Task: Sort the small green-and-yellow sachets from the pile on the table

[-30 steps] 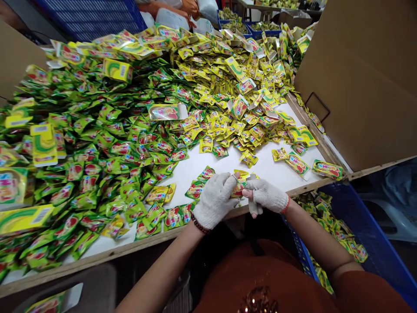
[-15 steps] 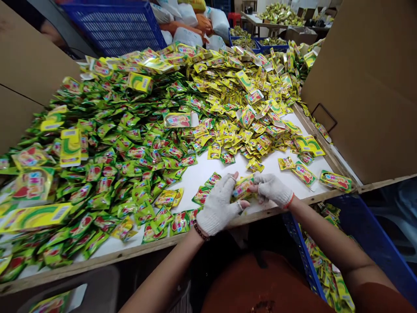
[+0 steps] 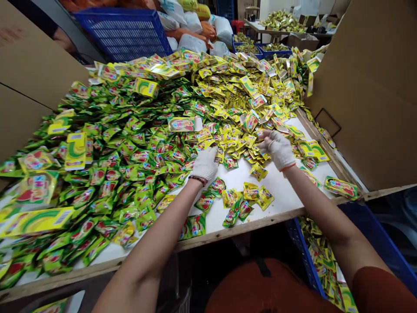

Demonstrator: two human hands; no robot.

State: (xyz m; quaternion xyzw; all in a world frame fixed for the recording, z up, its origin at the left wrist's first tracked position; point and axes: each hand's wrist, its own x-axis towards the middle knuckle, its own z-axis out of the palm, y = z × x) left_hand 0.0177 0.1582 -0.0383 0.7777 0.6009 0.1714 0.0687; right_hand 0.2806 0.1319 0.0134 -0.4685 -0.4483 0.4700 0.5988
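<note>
A big heap of small green and yellow candy sachets covers a white table. My left hand, in a white knit glove, lies on the sachets at the heap's near edge with its fingers curled down. My right hand, also gloved, reaches into the yellow sachets with fingers bent on them; what it grips is hidden. A small loose cluster of sachets lies on the bare table between my arms, near the front edge.
Cardboard panels stand at the right and left. A blue crate with sachets sits below the table's right corner. Another blue crate and filled sacks are behind the heap. Flat yellow boxes lie among the sachets.
Both hands left the front edge, where they held sachets together, and moved forward and apart into the heap. A cluster of sachets now lies where they were. The camera tilted up.
</note>
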